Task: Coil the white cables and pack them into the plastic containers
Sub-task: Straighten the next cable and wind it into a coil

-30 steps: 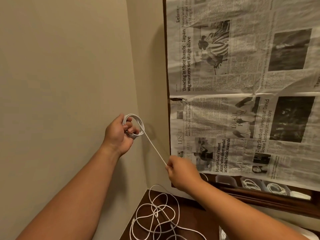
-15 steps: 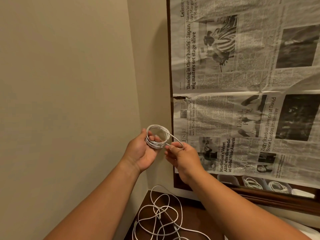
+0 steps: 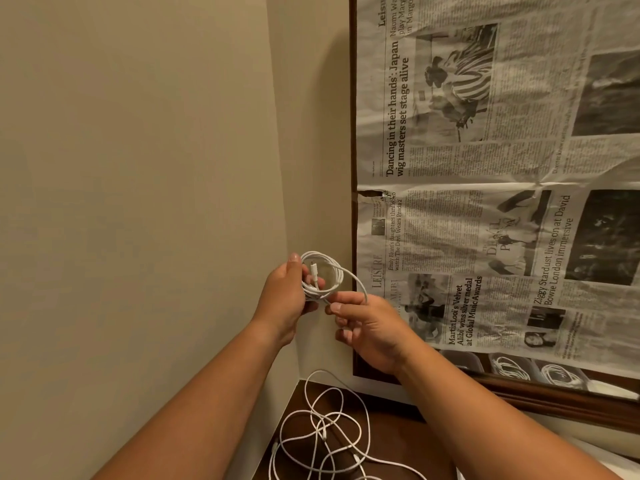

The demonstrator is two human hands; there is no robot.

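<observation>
Left hand (image 3: 287,299) grips a nearly complete coil (image 3: 322,275), right hand (image 3: 370,327) pinches its tail; loose cables (image 3: 325,434) on the desk (image 3: 398,445) await coiling, while two containers (image 3: 509,367) already hold coils.

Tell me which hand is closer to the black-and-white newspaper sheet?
Right. The right hand overlaps the black-and-white newspaper; the left hand sits further left, gripping the coiled white cable.

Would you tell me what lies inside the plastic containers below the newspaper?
Two plastic containers each hold a coiled white cable; the newspaper hides their upper parts and the leftmost one's contents.
</observation>
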